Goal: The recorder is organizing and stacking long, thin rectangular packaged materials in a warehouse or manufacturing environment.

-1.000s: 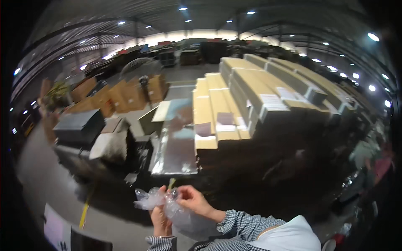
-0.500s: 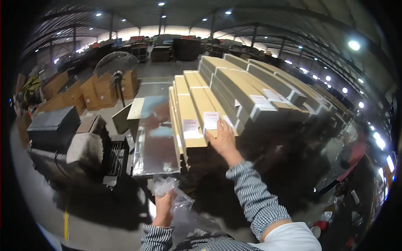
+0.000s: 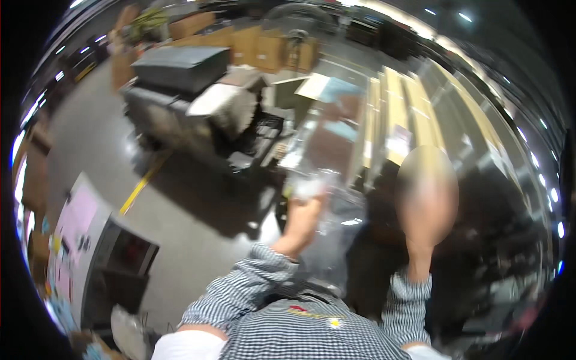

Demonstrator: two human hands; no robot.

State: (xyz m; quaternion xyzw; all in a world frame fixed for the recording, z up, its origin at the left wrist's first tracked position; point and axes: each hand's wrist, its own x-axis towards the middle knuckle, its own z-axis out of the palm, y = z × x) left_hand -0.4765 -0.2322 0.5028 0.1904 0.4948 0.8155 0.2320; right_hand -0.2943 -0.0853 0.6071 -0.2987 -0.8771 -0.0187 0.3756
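Crumpled clear plastic film (image 3: 345, 222) hangs from my left hand (image 3: 302, 221), whose fingers are closed around its bunched upper part. My right hand (image 3: 425, 201) is in front of the near end of the long, flat cardboard bundles (image 3: 415, 105). A blur covers that hand, so its fingers and any contact with the cardboard are hidden. On one bundle's near end there is a white label (image 3: 398, 141). Left of the bundles, a long brown surface under shiny film (image 3: 334, 135) stretches away from me.
A dark machine (image 3: 180, 75) with a light fabric cover stands at left, beside a black wire rack (image 3: 267, 132). Cardboard sheets (image 3: 255, 49) and a fan (image 3: 297, 36) are behind it. Lower left is a white panel (image 3: 75, 234); a yellow line (image 3: 141, 185) crosses the floor.
The view has swung left, bringing the white panel into sight. My left hand keeps the plastic film and appears higher. My right hand, previously spread on a labelled bundle, is now blurred.
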